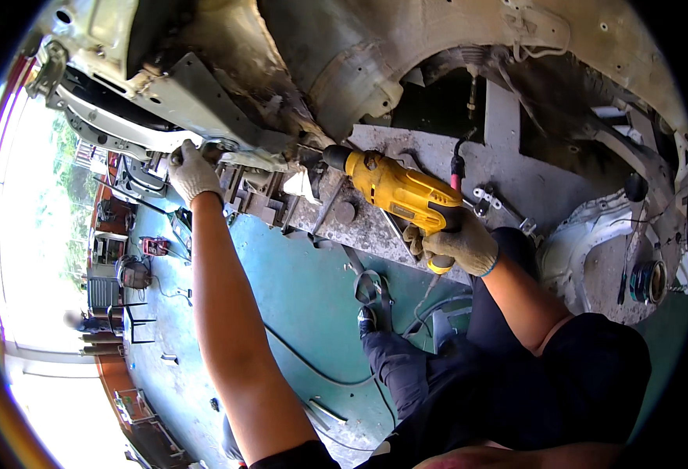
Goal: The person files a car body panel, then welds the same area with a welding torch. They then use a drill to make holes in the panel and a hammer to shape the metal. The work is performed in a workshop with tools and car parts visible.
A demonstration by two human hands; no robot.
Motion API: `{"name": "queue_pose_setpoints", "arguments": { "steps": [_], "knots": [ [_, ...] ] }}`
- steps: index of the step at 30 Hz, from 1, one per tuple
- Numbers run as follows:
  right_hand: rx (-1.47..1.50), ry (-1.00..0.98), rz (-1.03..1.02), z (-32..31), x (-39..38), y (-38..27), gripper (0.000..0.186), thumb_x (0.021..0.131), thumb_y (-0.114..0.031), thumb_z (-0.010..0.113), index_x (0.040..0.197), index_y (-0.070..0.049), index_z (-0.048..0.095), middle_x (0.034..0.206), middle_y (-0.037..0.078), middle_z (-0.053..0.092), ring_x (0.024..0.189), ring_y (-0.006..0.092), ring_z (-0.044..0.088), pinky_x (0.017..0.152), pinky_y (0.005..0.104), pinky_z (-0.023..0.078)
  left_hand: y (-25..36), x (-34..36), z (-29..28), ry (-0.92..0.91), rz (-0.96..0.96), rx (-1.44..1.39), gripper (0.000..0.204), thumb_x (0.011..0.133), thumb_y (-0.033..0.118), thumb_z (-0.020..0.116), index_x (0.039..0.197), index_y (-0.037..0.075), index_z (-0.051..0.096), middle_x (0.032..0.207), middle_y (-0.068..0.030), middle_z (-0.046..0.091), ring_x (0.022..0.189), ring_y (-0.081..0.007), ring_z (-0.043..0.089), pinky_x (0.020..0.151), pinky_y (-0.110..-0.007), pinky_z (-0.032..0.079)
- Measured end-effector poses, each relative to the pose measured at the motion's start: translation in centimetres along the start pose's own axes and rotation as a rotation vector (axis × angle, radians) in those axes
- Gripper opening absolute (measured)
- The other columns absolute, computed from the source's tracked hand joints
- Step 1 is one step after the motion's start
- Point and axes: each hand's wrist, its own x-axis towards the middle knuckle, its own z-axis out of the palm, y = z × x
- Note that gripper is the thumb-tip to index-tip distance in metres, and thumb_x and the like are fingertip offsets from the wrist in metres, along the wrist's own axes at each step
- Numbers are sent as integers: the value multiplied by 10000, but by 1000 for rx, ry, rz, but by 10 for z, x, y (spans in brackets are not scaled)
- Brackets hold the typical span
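1. The right hand [459,246], gloved, gripped the handle of the yellow drill [394,190] at centre frame, fingers wrapped tight around it.
2. The drill was yellow and black, its dark nose pointing left against the car body [203,102].
3. The left hand [191,172], gloved, clutched the body's metal edge in the upper left.

A yellow power drill [397,191] with a black chuck is lying tilted across the middle of the frame, its nose pointing up-left against the worn grey metal car body panel [203,102], which is stretching across the upper left, dirty and rust-stained.
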Motion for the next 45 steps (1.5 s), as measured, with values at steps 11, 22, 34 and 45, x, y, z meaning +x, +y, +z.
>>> {"name": "queue_pose_setpoints", "arguments": {
  "steps": [11, 22, 34, 45],
  "knots": [
    [32, -3, 120, -9, -4, 35, 473, 848, -12, 662, 1319, 6, 625, 1079, 81, 741, 900, 141, 703, 745, 258, 560, -1, -6, 3, 107, 50, 202, 469, 988, 361, 616, 1203, -54, 650, 1019, -161, 727, 791, -229, 721, 702, -360, 576],
    [45, -29, 62, 13, 27, 21, 532, 859, -16, 704, 1377, -23, 581, 1095, 64, 745, 828, 94, 699, 590, 217, 543, 0, -9, 5, 113, 50, 179, 438, 988, 364, 586, 1111, -45, 685, 1000, -142, 720, 802, -217, 699, 734, -367, 562],
    [-211, 41, 4, 18, 30, 21, 392, 883, -85, 712, 1267, -33, 654, 1013, 50, 749, 740, 89, 691, 568, 254, 564, -4, -8, 5, 68, 93, 181, 405, 1012, 360, 578, 1088, -28, 661, 884, -134, 719, 704, -196, 690, 641, -322, 525],
    [-102, 50, 117, 28, 30, 36, 351, 908, -66, 699, 1250, -27, 626, 973, 39, 719, 847, 116, 691, 684, 270, 570, -2, -15, 11, 149, -6, 74, 383, 1009, 315, 611, 1149, -42, 608, 926, -142, 727, 702, -205, 715, 636, -317, 588]
  ]
}}
